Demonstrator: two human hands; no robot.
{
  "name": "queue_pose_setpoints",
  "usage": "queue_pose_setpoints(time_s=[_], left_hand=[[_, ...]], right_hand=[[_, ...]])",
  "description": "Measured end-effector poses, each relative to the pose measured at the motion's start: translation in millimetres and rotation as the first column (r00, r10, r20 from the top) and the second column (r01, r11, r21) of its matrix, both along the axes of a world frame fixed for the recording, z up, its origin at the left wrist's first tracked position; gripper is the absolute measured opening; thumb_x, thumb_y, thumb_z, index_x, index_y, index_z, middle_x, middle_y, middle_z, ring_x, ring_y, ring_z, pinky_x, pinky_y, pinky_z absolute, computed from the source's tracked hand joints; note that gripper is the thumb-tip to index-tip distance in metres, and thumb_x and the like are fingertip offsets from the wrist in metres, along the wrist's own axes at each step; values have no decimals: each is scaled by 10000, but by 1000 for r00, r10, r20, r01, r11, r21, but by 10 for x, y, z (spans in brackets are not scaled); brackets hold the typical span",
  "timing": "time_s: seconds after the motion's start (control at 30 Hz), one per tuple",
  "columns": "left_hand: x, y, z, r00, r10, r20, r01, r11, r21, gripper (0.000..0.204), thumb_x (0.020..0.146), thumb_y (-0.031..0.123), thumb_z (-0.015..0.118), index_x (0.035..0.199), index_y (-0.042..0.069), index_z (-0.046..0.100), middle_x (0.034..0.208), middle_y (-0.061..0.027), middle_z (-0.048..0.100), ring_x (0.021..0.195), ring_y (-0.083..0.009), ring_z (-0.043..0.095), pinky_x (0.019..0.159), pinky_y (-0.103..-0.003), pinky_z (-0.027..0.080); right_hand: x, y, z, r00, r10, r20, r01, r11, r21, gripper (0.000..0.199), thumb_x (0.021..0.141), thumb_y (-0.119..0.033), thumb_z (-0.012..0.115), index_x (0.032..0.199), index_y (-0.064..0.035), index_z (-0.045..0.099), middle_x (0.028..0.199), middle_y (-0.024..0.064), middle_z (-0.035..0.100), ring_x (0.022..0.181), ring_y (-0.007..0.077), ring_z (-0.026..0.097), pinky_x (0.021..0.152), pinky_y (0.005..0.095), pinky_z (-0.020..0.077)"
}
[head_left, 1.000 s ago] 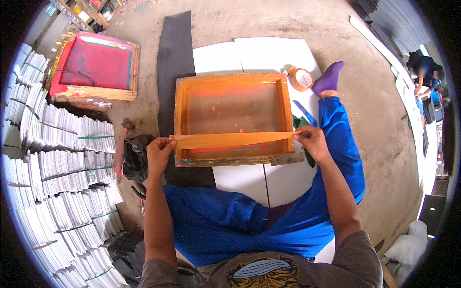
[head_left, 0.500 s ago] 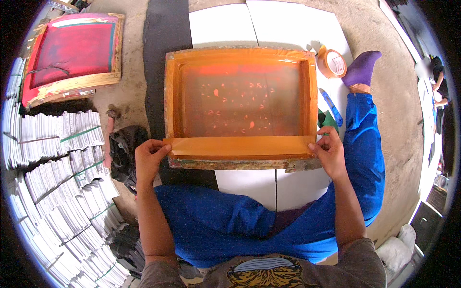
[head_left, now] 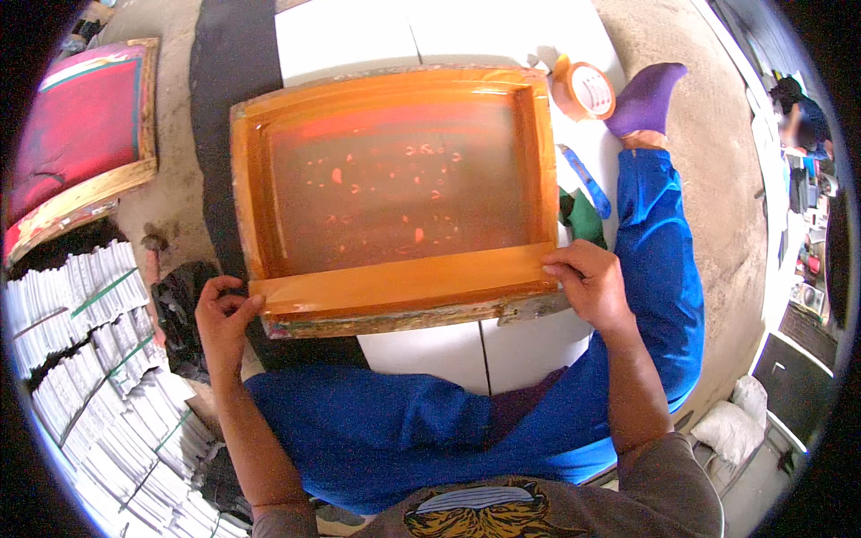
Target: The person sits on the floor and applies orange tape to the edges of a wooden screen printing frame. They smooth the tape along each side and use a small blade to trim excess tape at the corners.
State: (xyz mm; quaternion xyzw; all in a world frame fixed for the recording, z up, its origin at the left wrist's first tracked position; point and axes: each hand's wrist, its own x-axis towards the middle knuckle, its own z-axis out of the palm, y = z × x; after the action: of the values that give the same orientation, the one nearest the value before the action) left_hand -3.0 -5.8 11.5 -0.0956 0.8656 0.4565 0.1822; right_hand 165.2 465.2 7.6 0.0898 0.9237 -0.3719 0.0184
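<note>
A screen-printing frame lies in front of me, its inner edges lined with orange-brown tape. Small pale petal-like marks show on its brownish mesh. Along the near side stretches a wide strip of brown tape. My left hand pinches the strip's left end between thumb and finger at the frame's near left corner. At the right end, my right hand is closed in a pinch on the same strip. Whether the strip's underside is stuck down or held just above the frame I cannot tell.
Right of the frame lie a tape roll, a blue cutter knife and a green scrap, beside my leg and purple sock. Bundled paper stacks and a red-stained screen are at left. People work far right.
The view has shifted, so the frame sits further left and looks slightly tilted. Both hands keep their pinch on the tape strip's ends.
</note>
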Motion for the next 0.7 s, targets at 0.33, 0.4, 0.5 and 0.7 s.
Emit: queue_pose_setpoints(time_s=[0.33,0.4,0.5,0.7], left_hand=[[39,-124,-132,986,-153,-58,146,982,-119,195,823,0,785,950,17,638,802,-18,639,784,-108,610,713,-250,492],[22,-110,-80,980,-198,-31,190,968,-164,146,833,7,775,910,11,651,803,-19,640,786,-108,605,720,-259,491],[38,-107,-79,974,-226,-18,219,958,-183,102,847,18,762,875,5,665,802,-20,644,777,-109,600,724,-269,489],[45,-105,-69,967,-254,-13,247,951,-187,105,842,15,755,918,-20,692,818,-55,691,785,-135,637,749,-288,515]], right_hand=[[-20,-5,48,993,57,107,-65,996,66,124,848,-3,737,968,-8,767,834,146,703,775,307,706,700,371,564],[-26,-6,32,989,34,146,-30,999,-31,117,866,-5,732,979,1,763,844,150,707,778,286,709,708,359,561],[-15,-4,40,967,-5,255,36,992,-120,115,891,-7,724,1000,12,758,873,142,725,795,224,704,721,337,552],[32,110,-38,912,-8,409,147,940,-307,136,910,-5,711,1037,15,756,924,101,753,854,124,672,771,301,547]])
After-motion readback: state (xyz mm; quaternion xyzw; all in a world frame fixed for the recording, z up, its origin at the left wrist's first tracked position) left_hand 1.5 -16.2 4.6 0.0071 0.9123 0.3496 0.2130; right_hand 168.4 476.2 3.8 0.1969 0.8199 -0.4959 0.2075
